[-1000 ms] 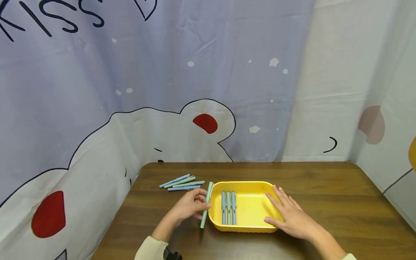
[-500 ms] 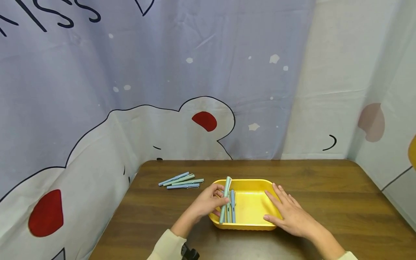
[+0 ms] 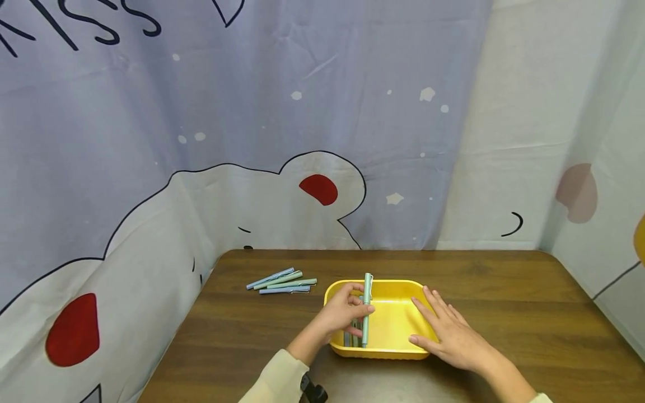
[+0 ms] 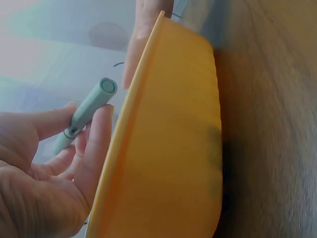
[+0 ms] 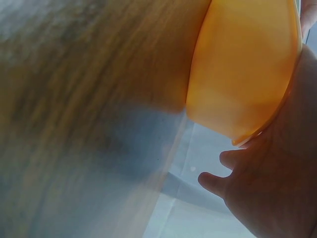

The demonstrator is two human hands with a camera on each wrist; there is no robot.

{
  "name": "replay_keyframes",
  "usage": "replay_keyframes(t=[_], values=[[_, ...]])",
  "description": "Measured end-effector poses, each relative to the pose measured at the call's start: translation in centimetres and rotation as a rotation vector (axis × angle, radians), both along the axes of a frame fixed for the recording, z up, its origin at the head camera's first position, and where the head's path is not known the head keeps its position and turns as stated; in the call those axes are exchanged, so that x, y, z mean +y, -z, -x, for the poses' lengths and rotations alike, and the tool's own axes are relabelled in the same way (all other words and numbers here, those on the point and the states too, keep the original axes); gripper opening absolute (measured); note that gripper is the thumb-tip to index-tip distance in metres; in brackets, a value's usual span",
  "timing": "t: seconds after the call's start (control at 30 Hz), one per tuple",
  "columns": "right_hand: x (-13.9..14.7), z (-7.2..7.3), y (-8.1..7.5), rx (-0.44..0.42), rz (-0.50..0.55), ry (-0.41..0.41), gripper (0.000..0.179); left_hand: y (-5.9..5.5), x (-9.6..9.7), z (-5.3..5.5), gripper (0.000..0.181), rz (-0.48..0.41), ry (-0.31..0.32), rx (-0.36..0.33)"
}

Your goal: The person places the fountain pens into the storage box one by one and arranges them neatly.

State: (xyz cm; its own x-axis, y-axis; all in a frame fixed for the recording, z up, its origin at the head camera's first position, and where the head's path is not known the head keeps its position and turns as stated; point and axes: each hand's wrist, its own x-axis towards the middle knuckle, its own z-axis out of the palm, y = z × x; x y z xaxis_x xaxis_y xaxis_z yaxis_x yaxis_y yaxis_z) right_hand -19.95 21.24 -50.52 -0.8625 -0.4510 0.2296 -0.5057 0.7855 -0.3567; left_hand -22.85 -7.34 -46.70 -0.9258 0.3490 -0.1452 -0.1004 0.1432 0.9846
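At the far left of the worktop (image 3: 534, 324), four loose pens (image 3: 282, 281), blue and green, lay in a loose fan, some overlapping. Nearer and to their right, a pale sleeve (image 3: 277, 378) ended above the left hand (image 3: 341, 311), with a black device (image 3: 313, 389) at the wrist. That hand's thumb and fingers were clamped on a green pen (image 3: 366, 316), pinching it about midway; the left wrist view showed it raised above the rim of the yellow tray (image 3: 395, 322). Beneath the hand, more pens (image 3: 347, 339) lay side by side in the tray's left part, partly hidden. At the right end, the right hand (image 3: 453, 338) lay along the rim, its fingers straight and spread apart, the thumb reaching over the near right corner. Behind the worktop's far edge hung a printed curtain (image 3: 347, 101), lilac and white.
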Motion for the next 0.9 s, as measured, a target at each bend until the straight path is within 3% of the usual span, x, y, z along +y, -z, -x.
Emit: replay_keyframes(t=[0.63,0.9], values=[[-0.1,0.0,0.2,-0.009,0.031,-0.015,0.079,1.4,4.8,0.4,0.048,0.019,-0.007,-0.124],[0.0,0.0,0.2,0.021,0.012,-0.011,0.077,1.9,6.7,0.5,0.046,0.073,-0.019,-0.135]])
